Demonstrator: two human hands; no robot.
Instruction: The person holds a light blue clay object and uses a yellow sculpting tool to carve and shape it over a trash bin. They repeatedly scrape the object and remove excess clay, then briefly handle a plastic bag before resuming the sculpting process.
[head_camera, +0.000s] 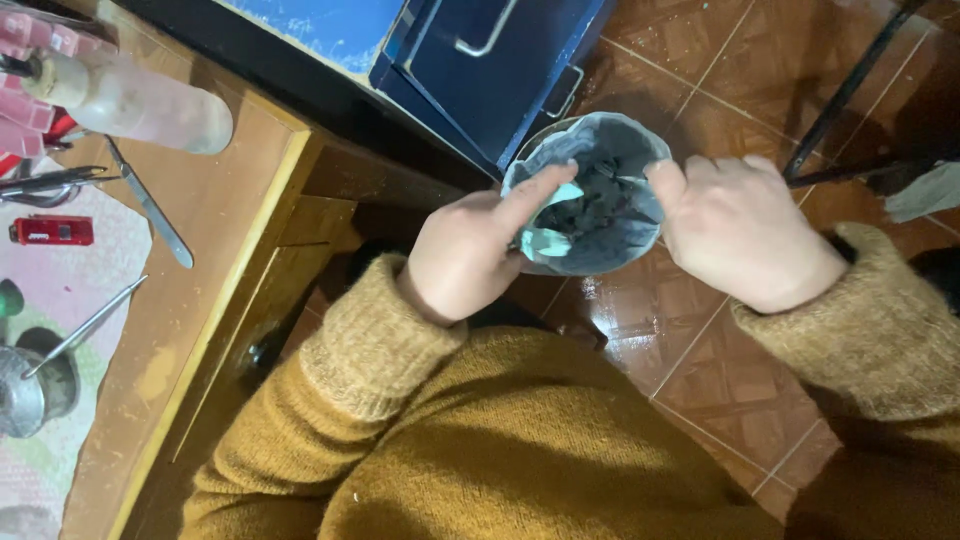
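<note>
A small round bin lined with a grey plastic bag (600, 230) stands on the brown tiled floor below me. Dark scraps and a pale crumpled piece lie inside it. My left hand (470, 250) is at the bin's left rim, forefinger stretched over the opening and touching the pale piece. My right hand (740, 230) rests on the right rim, its thumb hooked over the bag's edge. Both arms wear mustard knitted sleeves.
A wooden desk (220, 260) runs along the left with a clear plastic bottle (140, 100), metal tools (150, 210), a red lighter (50, 231) and a metal cup (25, 385). A dark blue metal cabinet (490, 60) stands behind the bin. Black chair legs (850, 90) cross the upper right.
</note>
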